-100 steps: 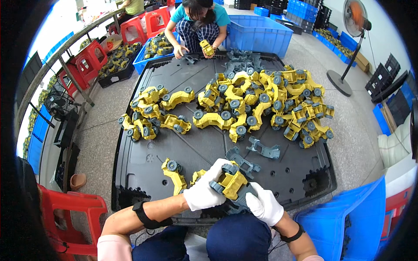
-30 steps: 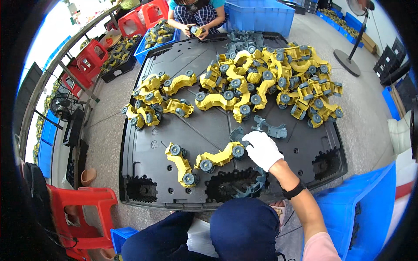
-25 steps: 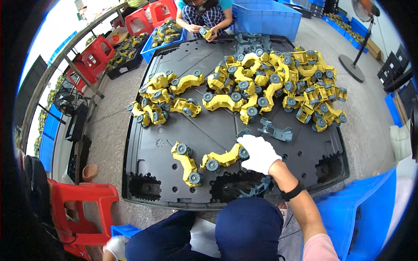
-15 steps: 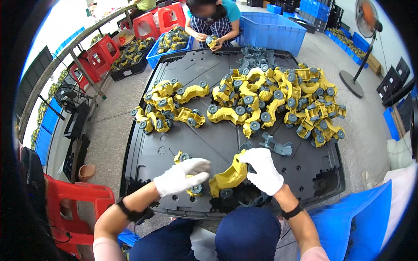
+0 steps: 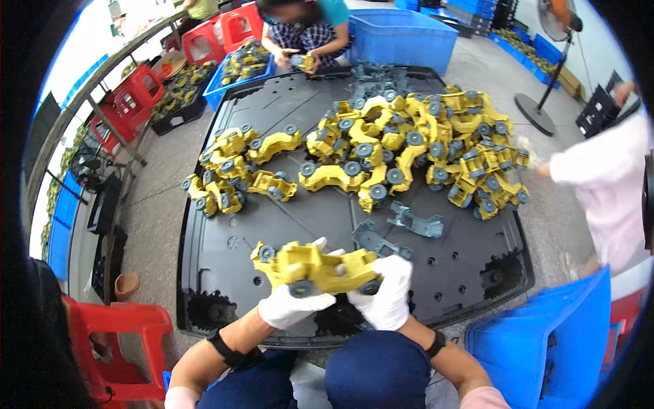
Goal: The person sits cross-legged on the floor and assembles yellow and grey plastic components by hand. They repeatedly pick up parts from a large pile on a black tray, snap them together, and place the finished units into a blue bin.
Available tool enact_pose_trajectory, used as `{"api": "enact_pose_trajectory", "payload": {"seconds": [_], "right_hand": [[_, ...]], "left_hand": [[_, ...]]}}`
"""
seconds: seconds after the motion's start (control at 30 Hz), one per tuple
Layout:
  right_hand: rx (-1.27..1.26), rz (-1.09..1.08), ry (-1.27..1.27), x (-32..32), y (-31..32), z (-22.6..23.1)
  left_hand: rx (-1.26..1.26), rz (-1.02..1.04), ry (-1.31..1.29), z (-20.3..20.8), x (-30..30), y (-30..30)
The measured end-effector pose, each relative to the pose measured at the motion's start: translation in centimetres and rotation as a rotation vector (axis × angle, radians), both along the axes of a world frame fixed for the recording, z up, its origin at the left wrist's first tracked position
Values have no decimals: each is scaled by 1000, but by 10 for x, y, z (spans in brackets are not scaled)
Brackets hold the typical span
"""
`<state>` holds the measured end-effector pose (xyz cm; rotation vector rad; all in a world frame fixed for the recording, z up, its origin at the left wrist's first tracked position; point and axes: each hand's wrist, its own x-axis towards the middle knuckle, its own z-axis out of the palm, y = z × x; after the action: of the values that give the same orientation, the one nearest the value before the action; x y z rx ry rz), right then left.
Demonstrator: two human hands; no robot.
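A yellow toy vehicle body (image 5: 325, 262) with grey wheels is held up over the near edge of the black table (image 5: 300, 218). My left hand (image 5: 294, 305), in a white glove, closes on its left end from below. At its right end, my right hand (image 5: 387, 293), also gloved, grips it beside a wheel. Partly hidden behind my left hand, another yellow toy body (image 5: 261, 256) rests on the table. Beyond my right hand lie two dark grey chassis-like parts, one grey part (image 5: 375, 240) nearer and another grey part (image 5: 417, 221) farther off.
A large heap of yellow toy bodies (image 5: 409, 140) covers the far right of the table, with a smaller group (image 5: 228, 163) at left. Across the table a person (image 5: 306, 34) handles a toy. Another person's sleeve (image 5: 593, 167) appears at right. A blue bin (image 5: 538, 334) stands near right.
My right hand has brought the yellow toy body left and up, and my left hand has taken hold of its other end. A person in pink has come into view at right.
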<state>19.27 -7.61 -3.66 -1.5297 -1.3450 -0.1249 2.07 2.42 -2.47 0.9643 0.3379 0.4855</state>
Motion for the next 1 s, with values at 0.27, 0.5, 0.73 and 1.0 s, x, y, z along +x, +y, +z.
{"api": "enact_pose_trajectory", "payload": {"seconds": [0.27,0.5,0.73,1.0], "right_hand": [[-283,601,-66,35,3,19],[-634,-178,-29,138,27,-18],[-979,-178,-64,155,57,-37],[-234,758,204,63,7,35]], "left_hand": [[-247,299,-76,4,-5,16],[-180,260,125,1,-19,14],[-207,-22,165,-8,-2,4],[-401,-204,62,-3,1,10]]}}
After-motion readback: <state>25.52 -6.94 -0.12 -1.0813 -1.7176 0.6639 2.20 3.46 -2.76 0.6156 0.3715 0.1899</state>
